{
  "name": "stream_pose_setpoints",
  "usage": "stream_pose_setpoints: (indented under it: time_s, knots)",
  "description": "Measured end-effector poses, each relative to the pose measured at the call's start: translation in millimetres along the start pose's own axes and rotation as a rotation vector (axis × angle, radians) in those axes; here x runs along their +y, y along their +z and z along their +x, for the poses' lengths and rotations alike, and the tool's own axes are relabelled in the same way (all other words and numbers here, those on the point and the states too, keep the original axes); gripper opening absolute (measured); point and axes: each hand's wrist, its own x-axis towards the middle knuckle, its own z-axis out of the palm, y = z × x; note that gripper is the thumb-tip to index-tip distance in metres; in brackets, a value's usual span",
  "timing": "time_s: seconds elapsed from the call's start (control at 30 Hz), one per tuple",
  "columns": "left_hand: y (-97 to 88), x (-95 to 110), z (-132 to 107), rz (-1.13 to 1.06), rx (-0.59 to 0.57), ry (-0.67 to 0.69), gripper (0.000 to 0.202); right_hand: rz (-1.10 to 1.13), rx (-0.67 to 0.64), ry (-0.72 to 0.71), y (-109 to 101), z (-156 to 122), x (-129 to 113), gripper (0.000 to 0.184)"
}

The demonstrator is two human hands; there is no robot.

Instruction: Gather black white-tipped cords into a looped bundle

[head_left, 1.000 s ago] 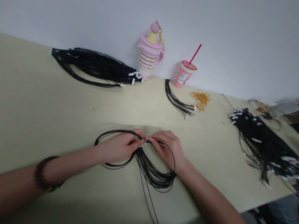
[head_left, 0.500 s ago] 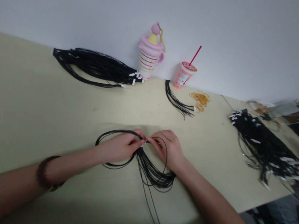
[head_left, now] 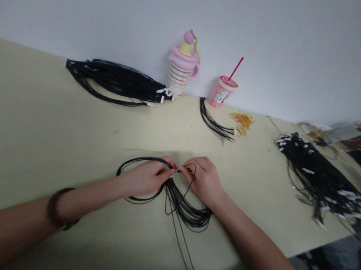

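My left hand (head_left: 145, 177) and my right hand (head_left: 202, 178) meet fingertip to fingertip at the middle of the pale table (head_left: 46, 135). Both pinch a bundle of thin black cords (head_left: 180, 204) where small white ends show. One loop of the cords curves out around my left hand, another hangs down below my right hand, and a few loose strands trail toward the near table edge. A dark bracelet (head_left: 56, 207) sits on my left wrist.
A large black cord pile (head_left: 116, 82) lies at the back left. By the wall stand a pink striped bottle (head_left: 181, 70) and a pink cup with a red straw (head_left: 222, 90). A small cord bunch (head_left: 214, 123), yellow rubber bands (head_left: 242, 120) and another cord heap (head_left: 318, 176) lie to the right.
The loop beside my right hand has shrunk and shifted left toward my fingertips. Both hands stay pinched at the same spot.
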Motion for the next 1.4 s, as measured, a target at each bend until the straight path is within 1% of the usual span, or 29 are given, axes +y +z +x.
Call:
stream_pose_setpoints:
  time_s: [0.47, 0.6, 0.77, 1.07, 1.17, 1.23, 1.27, 1.33, 1.4]
  knots:
    - [-0.3, 0, -1, 0.006, -0.019, -0.027, 0.025, 0.014, 0.025, -0.02, 3, -1, 0, 0.019]
    - [1.1, -2, 0, 0.008, -0.003, -0.023, 0.025, -0.007, 0.021, -0.036, 4, -1, 0, 0.019]
    - [2.7, -5, 1, 0.001, -0.039, -0.036, 0.029, -0.026, -0.004, -0.064, 6, -1, -2, 0.019]
    - [1.6, -3, 1, -0.004, 0.011, 0.01, 0.027, 0.03, -0.012, -0.005, 11, -1, -4, 0.019]
    - [1.1, -3, 1, -0.003, 0.006, 0.017, 0.026, 0.117, -0.019, 0.03, 13, 1, -3, 0.019]
    - [0.8, -2, 1, 0.003, 0.005, 0.014, 0.025, 0.263, -0.009, 0.046, 6, 4, -3, 0.018]
    - [0.6, -2, 0, 0.006, 0.003, 0.008, 0.026, 0.363, -0.007, 0.043, 0, 5, -4, 0.016]
    - [0.3, 0, 0, 0.008, 0.004, -0.005, 0.027, 0.576, -0.035, 0.019, -21, 5, -5, 0.013]
    - [-0.1, 2, -1, 0.008, 0.011, -0.014, 0.027, 0.755, -0.134, -0.01, -48, 1, -3, 0.009]
